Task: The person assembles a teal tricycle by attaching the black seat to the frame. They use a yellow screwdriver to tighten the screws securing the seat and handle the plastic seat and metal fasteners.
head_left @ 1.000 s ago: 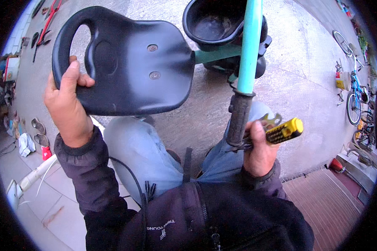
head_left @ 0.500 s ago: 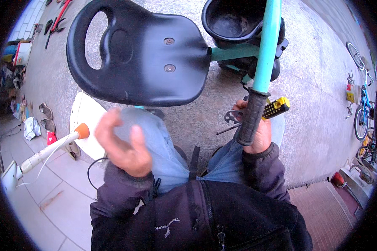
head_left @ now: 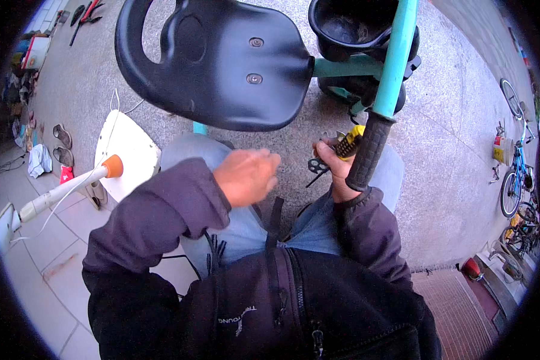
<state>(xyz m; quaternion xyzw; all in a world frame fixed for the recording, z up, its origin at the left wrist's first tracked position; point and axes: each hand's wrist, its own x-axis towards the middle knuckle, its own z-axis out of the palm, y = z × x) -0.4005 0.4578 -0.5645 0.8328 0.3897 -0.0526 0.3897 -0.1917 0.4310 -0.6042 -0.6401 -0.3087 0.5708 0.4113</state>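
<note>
My right hand [head_left: 336,168] grips a folding hex key set [head_left: 349,144] with a yellow and black handle. A thin dark key and a flat metal piece with holes stick out of it toward the left. Just beside that hand, the black rubber grip [head_left: 371,153] of a teal metal bar [head_left: 397,66] partly covers the wrist. My left hand [head_left: 247,177], somewhat blurred, is over my left knee, its fingers loosely bent and a little apart, with nothing visible in them. Above both hands lies a black plastic seat [head_left: 234,66] with two bolts, joined to the teal frame.
Two black bucket-shaped parts [head_left: 348,45] are under the teal bar. On the left stand a white panel [head_left: 126,150] and a white pole with an orange collar [head_left: 112,166]. Shoes [head_left: 63,144] and clutter line the left side. A blue bicycle [head_left: 516,168] is at the far right.
My left hand has swung right toward the hex key set, its fingers less spread. The right hand has moved slightly left and up with the tool. The seat and bar appear shifted up and right.
</note>
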